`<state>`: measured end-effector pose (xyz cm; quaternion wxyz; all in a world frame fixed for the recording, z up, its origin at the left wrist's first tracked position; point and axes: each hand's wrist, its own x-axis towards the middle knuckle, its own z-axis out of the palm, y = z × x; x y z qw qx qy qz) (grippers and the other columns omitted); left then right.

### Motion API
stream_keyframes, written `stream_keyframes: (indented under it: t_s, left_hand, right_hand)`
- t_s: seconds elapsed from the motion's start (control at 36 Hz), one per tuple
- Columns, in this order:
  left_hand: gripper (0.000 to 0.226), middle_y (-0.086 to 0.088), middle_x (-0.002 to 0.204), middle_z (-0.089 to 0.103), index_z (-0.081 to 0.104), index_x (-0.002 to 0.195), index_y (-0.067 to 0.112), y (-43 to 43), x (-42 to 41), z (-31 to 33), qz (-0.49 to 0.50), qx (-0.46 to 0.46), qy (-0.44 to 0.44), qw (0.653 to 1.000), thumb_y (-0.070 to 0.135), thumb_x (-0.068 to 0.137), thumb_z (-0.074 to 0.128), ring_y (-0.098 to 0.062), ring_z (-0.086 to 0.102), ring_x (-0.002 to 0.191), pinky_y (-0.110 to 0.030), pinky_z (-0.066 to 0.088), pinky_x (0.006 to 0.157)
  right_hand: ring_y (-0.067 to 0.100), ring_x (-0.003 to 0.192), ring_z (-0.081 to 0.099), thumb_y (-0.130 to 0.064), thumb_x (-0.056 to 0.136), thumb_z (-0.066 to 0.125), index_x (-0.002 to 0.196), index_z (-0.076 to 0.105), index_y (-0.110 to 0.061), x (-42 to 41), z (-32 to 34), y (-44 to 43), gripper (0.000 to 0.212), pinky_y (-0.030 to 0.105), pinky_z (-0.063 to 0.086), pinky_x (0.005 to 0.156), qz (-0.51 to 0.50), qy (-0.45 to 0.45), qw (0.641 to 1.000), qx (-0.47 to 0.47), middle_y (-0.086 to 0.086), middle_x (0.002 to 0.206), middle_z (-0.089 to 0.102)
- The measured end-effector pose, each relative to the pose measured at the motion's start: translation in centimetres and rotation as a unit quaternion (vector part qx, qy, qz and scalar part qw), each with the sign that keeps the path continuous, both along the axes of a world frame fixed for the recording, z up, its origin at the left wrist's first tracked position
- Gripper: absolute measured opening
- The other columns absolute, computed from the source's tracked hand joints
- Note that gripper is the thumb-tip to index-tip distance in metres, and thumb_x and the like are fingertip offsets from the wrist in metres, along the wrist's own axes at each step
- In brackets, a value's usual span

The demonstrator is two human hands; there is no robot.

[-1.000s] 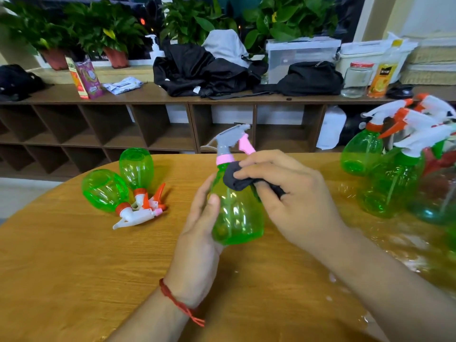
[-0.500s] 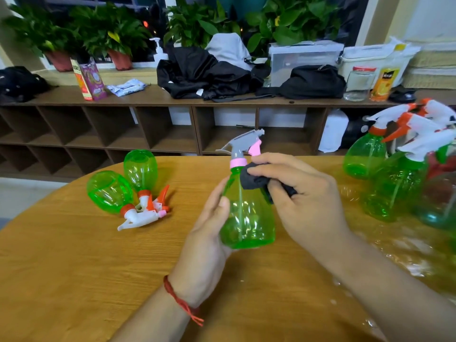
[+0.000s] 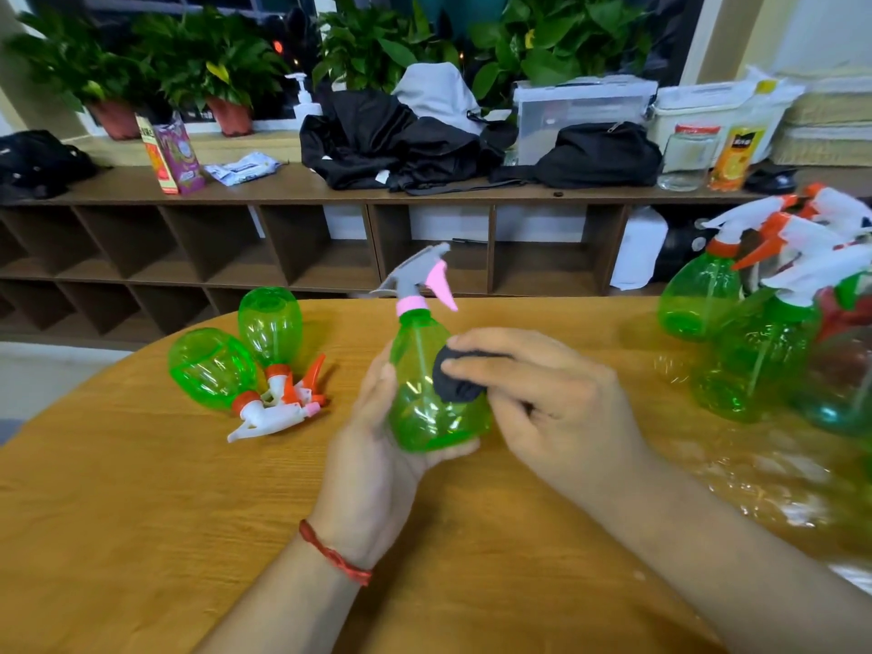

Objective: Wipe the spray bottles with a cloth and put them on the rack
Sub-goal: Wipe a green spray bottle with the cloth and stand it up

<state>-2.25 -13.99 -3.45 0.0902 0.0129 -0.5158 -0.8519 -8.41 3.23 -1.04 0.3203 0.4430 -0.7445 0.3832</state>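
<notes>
1. Wood-grain round table (image 3: 118,512) fills the foreground. Behind it a dark brown cubby shelf (image 3: 330,257) runs along the wall, with black garments (image 3: 377,144) heaped on its top and leafy potted plants (image 3: 212,68) at the window.
2. Above the middle of the table, a spray bottle (image 3: 424,417) is held off the surface between both hands. Its body is clear green plastic, pear-shaped and glossy, with a thin dip tube visible inside.
3. It has a pink collar (image 3: 411,304), a grey spray head (image 3: 415,271) and a pink trigger (image 3: 441,280).
4. Its long axis is close to vertical, the top leaning slightly left. The nozzle points left and the trigger hangs to the right.
5. The left hand (image 3: 373,455) grips the bottle low down, fingers curled under the base and thumb up the left flank. A red cord bracelet (image 3: 330,554) circles that wrist.
6. The right hand (image 3: 557,417) pinches a bunched dark cloth (image 3: 453,380), soft and matte, and presses it to the bottle's right side.
7. Two lying bottles (image 3: 212,365), green with white and orange heads, rest on the table to the left, touching each other, bases pointing away.
8. Several standing bottles (image 3: 698,295) cluster upright at the right edge, beside crinkled clear film (image 3: 755,474).
</notes>
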Motion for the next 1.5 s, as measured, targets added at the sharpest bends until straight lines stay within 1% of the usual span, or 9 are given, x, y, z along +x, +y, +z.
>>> stream_keyframes:
  t_s: [0.08,0.31,0.44,0.58,0.89,1.06,1.22,1.36,1.5]
  left_hand:
    - [0.045,-0.011,0.143,0.067,0.054,0.153,0.030,1.0,0.4,0.1,-0.035,-0.022,-0.001,0.999,0.039,0.109,0.050,-0.033,0.069,0.122,-0.056,0.062,0.083]
    - [0.053,-0.003,0.144,0.067,0.055,0.151,0.038,1.7,0.4,0.1,-0.051,-0.046,-0.023,0.997,0.048,0.099,0.060,-0.036,0.066,0.131,-0.074,0.055,0.092]
    - [0.056,0.001,0.142,0.069,0.055,0.148,0.043,1.6,0.5,-0.4,0.011,-0.092,-0.003,0.996,0.036,0.094,0.068,-0.026,0.066,0.132,-0.065,0.049,0.111]
    - [0.049,-0.002,0.138,0.071,0.059,0.144,0.035,1.7,0.4,-0.7,0.003,-0.113,-0.011,0.994,0.033,0.095,0.066,-0.027,0.066,0.132,-0.063,0.045,0.116]
    - [0.044,-0.013,0.131,0.071,0.062,0.142,0.010,0.5,0.4,0.4,0.017,0.034,-0.008,0.999,0.034,0.105,0.057,-0.027,0.070,0.116,-0.045,0.060,0.090]
    - [0.052,-0.018,0.125,0.065,0.060,0.141,0.004,-1.2,-0.2,0.8,0.051,0.083,-0.012,0.995,0.041,0.106,0.054,-0.031,0.064,0.110,-0.041,0.054,0.092]
    - [0.058,-0.019,0.127,0.068,0.059,0.145,0.001,-1.1,-0.2,1.1,0.034,0.099,-0.031,0.994,0.042,0.105,0.053,-0.032,0.064,0.113,-0.049,0.052,0.096]
    - [0.043,-0.017,0.119,0.073,0.075,0.123,0.007,-0.7,-0.1,1.0,0.044,0.123,-0.016,0.991,0.036,0.105,0.049,-0.033,0.064,0.113,-0.048,0.045,0.102]
    - [0.046,-0.018,0.131,0.069,0.057,0.147,0.005,-0.7,-0.1,1.1,0.060,0.084,0.023,0.994,0.026,0.106,0.049,-0.035,0.063,0.120,-0.044,0.053,0.098]
  right_hand:
    - [0.011,0.125,0.067,0.012,0.090,0.061,0.122,0.080,-0.016,-0.6,0.7,0.7,0.046,0.036,0.056,0.104,-0.033,-0.027,0.999,-0.006,-0.005,0.134,0.071]
    - [0.015,0.128,0.065,0.007,0.092,0.058,0.135,0.073,-0.020,-0.8,0.7,0.4,0.053,0.038,0.055,0.105,-0.062,-0.031,0.997,0.045,-0.009,0.143,0.066]
    - [0.018,0.132,0.060,0.003,0.097,0.061,0.141,0.067,-0.014,-0.9,0.6,0.3,0.048,0.031,0.046,0.114,-0.038,-0.035,0.996,0.078,-0.002,0.144,0.064]
    - [0.024,0.118,0.067,0.000,0.097,0.066,0.137,0.071,-0.015,-1.6,0.3,0.6,0.043,0.034,0.053,0.103,-0.072,0.017,0.992,0.098,-0.001,0.136,0.071]
    - [0.013,0.124,0.067,0.007,0.096,0.069,0.125,0.077,-0.014,-0.6,0.8,0.7,0.036,0.037,0.055,0.104,0.019,-0.021,0.999,0.046,-0.005,0.133,0.072]
    - [0.026,0.121,0.064,0.003,0.100,0.067,0.129,0.075,-0.010,0.2,-0.1,0.5,0.032,0.037,0.054,0.103,0.117,0.034,0.980,0.157,0.001,0.137,0.069]
    - [0.028,0.119,0.065,-0.005,0.106,0.059,0.129,0.075,-0.009,0.0,0.6,0.9,0.028,0.038,0.055,0.100,0.100,0.043,0.984,0.140,0.003,0.136,0.069]
    - [0.029,0.118,0.066,-0.005,0.108,0.058,0.130,0.074,-0.010,0.4,0.4,0.7,0.028,0.039,0.055,0.099,0.079,0.054,0.990,0.104,0.003,0.139,0.067]
    - [0.028,0.120,0.066,0.002,0.102,0.066,0.132,0.074,-0.012,0.4,0.1,0.5,0.034,0.039,0.056,0.099,0.056,0.045,0.994,0.078,0.002,0.139,0.067]
